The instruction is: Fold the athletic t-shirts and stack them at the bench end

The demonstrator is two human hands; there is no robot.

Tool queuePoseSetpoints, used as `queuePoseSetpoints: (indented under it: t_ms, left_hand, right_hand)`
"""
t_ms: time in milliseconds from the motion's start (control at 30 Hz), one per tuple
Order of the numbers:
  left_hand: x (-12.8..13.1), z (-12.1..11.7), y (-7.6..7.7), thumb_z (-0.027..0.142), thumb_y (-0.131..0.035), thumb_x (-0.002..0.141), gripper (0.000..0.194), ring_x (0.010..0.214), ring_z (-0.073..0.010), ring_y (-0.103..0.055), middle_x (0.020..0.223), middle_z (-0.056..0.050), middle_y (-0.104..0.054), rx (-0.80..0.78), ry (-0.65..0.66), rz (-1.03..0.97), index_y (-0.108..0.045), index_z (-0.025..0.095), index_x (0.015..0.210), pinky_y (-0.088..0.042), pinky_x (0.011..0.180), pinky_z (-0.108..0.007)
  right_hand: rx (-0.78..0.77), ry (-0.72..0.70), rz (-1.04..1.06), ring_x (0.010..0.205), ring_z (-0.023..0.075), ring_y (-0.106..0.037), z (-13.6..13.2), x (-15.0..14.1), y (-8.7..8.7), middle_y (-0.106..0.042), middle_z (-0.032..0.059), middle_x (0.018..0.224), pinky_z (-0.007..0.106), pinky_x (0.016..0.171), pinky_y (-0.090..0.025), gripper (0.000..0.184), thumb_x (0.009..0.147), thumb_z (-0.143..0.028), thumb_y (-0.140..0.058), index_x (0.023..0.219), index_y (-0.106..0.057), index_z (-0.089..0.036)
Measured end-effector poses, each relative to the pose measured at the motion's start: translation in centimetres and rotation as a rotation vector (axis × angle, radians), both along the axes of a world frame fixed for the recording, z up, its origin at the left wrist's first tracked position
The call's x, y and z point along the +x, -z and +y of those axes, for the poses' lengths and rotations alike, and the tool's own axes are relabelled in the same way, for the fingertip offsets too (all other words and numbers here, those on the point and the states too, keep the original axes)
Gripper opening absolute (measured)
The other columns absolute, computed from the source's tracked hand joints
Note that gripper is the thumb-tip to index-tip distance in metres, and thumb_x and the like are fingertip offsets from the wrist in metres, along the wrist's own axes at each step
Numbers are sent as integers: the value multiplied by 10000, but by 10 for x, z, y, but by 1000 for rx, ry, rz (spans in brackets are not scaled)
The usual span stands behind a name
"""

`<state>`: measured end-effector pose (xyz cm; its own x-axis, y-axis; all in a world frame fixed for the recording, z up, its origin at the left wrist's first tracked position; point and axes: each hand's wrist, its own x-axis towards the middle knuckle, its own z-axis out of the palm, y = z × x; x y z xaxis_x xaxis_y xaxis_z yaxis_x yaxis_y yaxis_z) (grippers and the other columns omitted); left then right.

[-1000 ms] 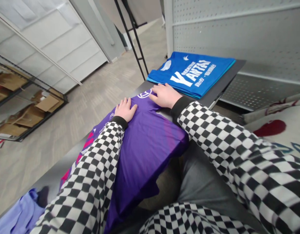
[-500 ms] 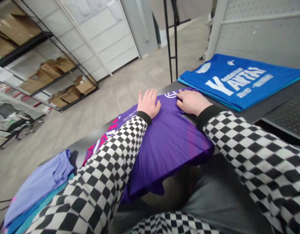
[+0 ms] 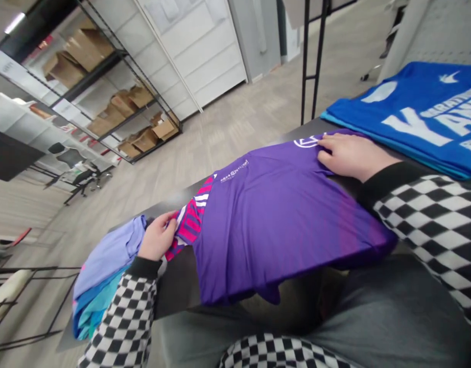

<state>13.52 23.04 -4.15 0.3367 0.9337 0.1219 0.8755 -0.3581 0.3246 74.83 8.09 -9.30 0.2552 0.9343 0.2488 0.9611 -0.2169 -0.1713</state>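
Observation:
A purple T-shirt (image 3: pixel 266 220) is spread over the dark table, its lower edge hanging off the near side. Its left sleeve end carries pink and white stripes, and white print shows along its far edge. My left hand (image 3: pixel 159 236) pinches the striped sleeve between thumb and fingers. On the far right part of the shirt, by a white round logo, my right hand (image 3: pixel 354 154) lies palm down with its fingers stretched out, pressing the cloth.
Folded blue shirts (image 3: pixel 419 117) with white lettering are stacked at the right. Another pile of lilac and teal garments (image 3: pixel 109 255) sits at the table's left end. Behind stand a shelf rack (image 3: pixel 122 110) with cardboard boxes and a black metal stand (image 3: pixel 310 76).
My left hand has moved left from the shirt's middle to the striped sleeve and grips it. My right hand stays by the logo. The view has turned left.

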Motion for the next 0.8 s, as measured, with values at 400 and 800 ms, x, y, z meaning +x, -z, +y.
queuePoseSetpoints:
  t_ms: [400, 800]
  left_hand:
    - [-25, -34, 5, 359, -557, 963, 225, 1071, -301, -744, 1030, -96, -782, 217, 46, -3, -752, 250, 938, -599, 1065, -472]
    - [-14, -31, 11, 448, -517, 1063, 435, 1337, -292, -700, 1370, -120, -771, 210, 111, -20, -808, 226, 1298, -503, 1266, -448]
  right_hand:
    - [-106, 68, -36, 1579, 331, -528, 3, 9, -2, -579, 274, 1662, 417, 1273, -416, 648, 1108, -411, -404, 1578, -652, -41]
    - [12, 112, -96, 1442, 423, -647, -1, 17, -6, -715, 220, 1516, 641, 1133, -509, 674, 1038, -618, -312, 1530, -708, -384]
